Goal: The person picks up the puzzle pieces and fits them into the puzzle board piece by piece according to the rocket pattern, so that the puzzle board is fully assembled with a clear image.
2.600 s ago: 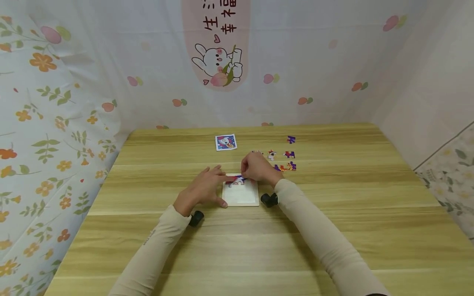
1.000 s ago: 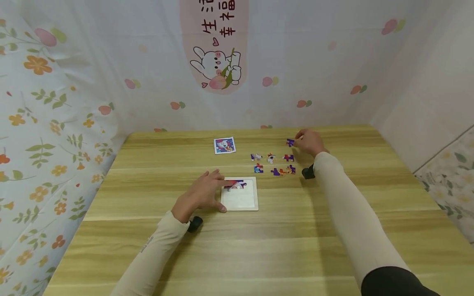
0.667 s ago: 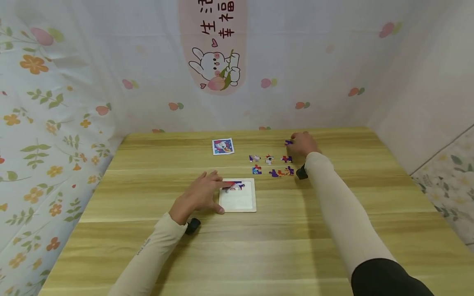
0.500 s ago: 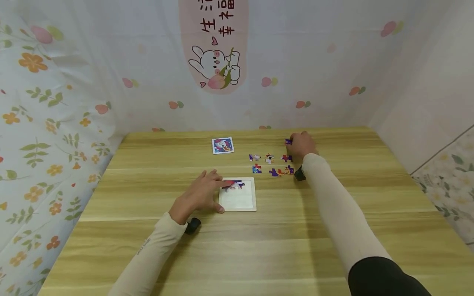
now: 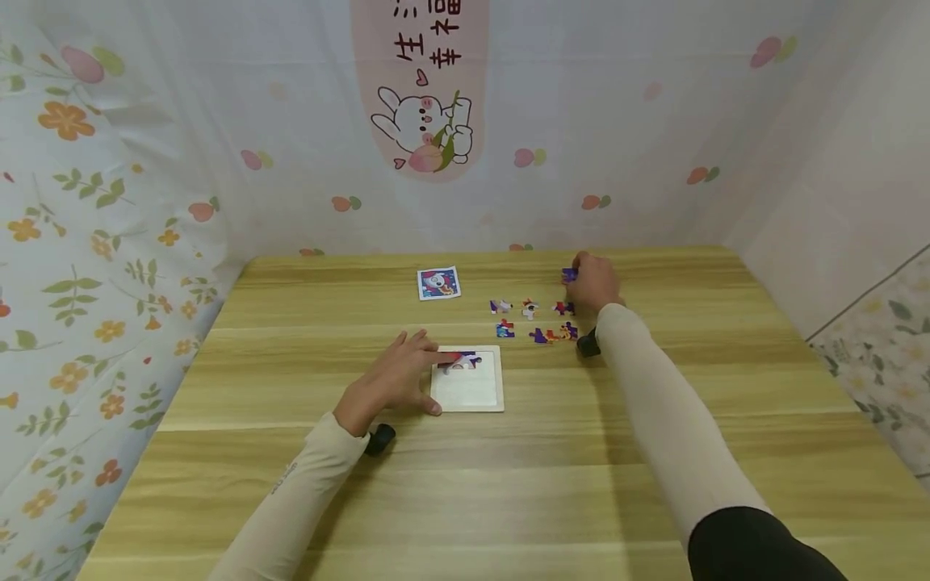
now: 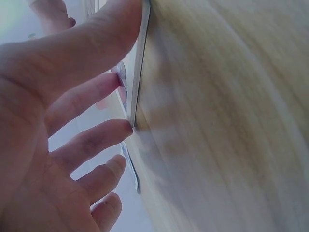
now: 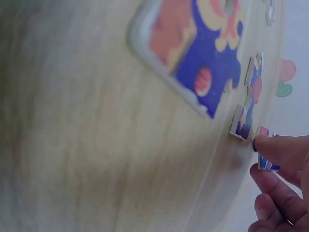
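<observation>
At the far right of the table, my right hand (image 5: 596, 282) pinches a purple puzzle piece (image 5: 570, 275); in the right wrist view the thumb lies on that piece (image 7: 264, 157). My left hand (image 5: 395, 375) spans the left side of a white puzzle tray (image 5: 468, 395), fingers spread. Its index finger touches the joined pieces (image 5: 465, 361) in the tray's top left part, partly covering them. The thumb rests at the tray's lower left corner. In the left wrist view, the left fingertips meet the tray edge (image 6: 139, 72).
Several loose puzzle pieces (image 5: 529, 309) lie in two rows between the tray and the right hand. A small picture card (image 5: 439, 283) of a cartoon character lies behind the tray. A patterned cloth (image 5: 291, 161) hangs behind the wooden table (image 5: 479, 500).
My right hand has left the tray's top right and reached the far right piece, which has turned slightly in its fingers. The left hand has stayed on the tray.
</observation>
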### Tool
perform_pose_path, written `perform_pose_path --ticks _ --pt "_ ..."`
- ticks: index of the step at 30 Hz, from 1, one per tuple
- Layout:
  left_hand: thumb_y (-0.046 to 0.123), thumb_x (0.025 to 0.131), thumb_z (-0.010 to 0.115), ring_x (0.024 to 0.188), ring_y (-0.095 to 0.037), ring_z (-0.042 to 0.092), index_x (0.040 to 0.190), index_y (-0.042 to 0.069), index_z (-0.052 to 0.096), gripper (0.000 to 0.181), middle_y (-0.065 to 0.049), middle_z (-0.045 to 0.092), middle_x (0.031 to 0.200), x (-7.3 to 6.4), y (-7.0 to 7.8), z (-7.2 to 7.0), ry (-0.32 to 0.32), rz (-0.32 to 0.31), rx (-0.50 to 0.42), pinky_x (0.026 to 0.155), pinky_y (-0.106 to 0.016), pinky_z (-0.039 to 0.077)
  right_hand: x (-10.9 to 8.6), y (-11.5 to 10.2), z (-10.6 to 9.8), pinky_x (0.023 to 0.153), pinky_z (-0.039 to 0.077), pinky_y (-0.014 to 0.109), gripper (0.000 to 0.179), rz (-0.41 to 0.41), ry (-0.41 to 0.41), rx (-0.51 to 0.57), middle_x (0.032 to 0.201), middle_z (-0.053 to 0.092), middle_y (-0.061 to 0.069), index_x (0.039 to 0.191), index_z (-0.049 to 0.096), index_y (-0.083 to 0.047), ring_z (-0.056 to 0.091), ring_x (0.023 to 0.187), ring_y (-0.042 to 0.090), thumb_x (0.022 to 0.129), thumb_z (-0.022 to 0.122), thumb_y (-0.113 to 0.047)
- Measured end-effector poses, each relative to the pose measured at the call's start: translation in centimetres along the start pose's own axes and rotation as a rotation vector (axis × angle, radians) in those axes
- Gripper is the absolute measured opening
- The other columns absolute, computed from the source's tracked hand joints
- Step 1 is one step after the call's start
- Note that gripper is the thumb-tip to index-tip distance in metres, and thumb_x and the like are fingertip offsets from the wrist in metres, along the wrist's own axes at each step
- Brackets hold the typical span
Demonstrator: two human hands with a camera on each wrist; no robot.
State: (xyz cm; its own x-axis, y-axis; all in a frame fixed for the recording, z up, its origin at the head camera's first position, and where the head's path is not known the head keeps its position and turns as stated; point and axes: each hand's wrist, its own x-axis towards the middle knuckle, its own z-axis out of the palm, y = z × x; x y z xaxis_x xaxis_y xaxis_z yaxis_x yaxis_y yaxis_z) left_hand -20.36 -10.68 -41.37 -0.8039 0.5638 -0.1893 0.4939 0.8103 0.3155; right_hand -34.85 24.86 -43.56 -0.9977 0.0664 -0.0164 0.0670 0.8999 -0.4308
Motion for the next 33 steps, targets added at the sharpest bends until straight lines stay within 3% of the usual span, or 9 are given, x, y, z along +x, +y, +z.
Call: perform_pose_path --ticks 6,14,20,27,33 --pt "0.035 0.07 0.092 0.152 -0.044 0.029 0.143 0.021 0.058 0.082 -0.017 0.056 0.145 0.5 0.0 0.4 0.013 0.015 -0.009 0.126 -0.062 0.016 -0.8 0.8 -1.0 0.078 0.054 0.051 0.028 -0.015 0.05 0.086 0.112 0.069 0.027 0.117 0.065 0.001 0.065 0.099 0.042 0.093 0.052 -0.009" --pt "0.038 0.07 0.091 0.149 -0.046 0.033 0.144 0.021 0.057 0.083 -0.019 0.055 0.146 1.4 0.1 -0.1 0.009 0.038 0.015 0.126 -0.06 0.019 -2.3 0.2 -2.6 0.084 0.054 0.052 0.025 -0.004 0.087 0.165 0.113 0.069 0.028 0.114 0.068 0.0 0.065 0.101 0.041 0.098 0.053 -0.013" --pt "0.04 0.071 0.091 0.143 -0.043 0.04 0.144 0.024 0.056 0.083 -0.017 0.056 0.146 1.2 0.2 0.1 -0.008 0.013 0.042 0.123 -0.06 0.026 -3.3 -0.1 -1.9 0.08 0.054 0.045 0.026 0.027 0.055 0.248 0.117 0.068 0.025 0.113 0.07 -0.001 0.063 0.098 0.037 0.098 0.054 -0.014" --pt "0.039 0.071 0.091 0.145 -0.046 0.038 0.146 0.025 0.054 0.084 -0.017 0.054 0.148 0.9 0.3 0.0 -0.008 0.008 0.032 0.123 -0.059 0.029 -3.9 -0.6 -1.2 0.086 0.054 0.046 0.023 0.077 0.032 0.315 0.122 0.066 0.023 0.112 0.071 -0.001 0.062 0.102 0.035 0.098 0.058 -0.013" --pt "0.038 0.071 0.091 0.146 -0.045 0.038 0.145 0.023 0.055 0.084 -0.018 0.055 0.146 0.3 0.1 0.2 -0.001 -0.013 0.036 0.121 -0.057 0.032 -4.2 -1.7 -0.8 0.066 0.05 0.031 0.023 0.041 0.021 0.35 0.117 0.068 0.022 0.108 0.073 -0.002 0.062 0.086 0.026 0.095 0.057 -0.012"
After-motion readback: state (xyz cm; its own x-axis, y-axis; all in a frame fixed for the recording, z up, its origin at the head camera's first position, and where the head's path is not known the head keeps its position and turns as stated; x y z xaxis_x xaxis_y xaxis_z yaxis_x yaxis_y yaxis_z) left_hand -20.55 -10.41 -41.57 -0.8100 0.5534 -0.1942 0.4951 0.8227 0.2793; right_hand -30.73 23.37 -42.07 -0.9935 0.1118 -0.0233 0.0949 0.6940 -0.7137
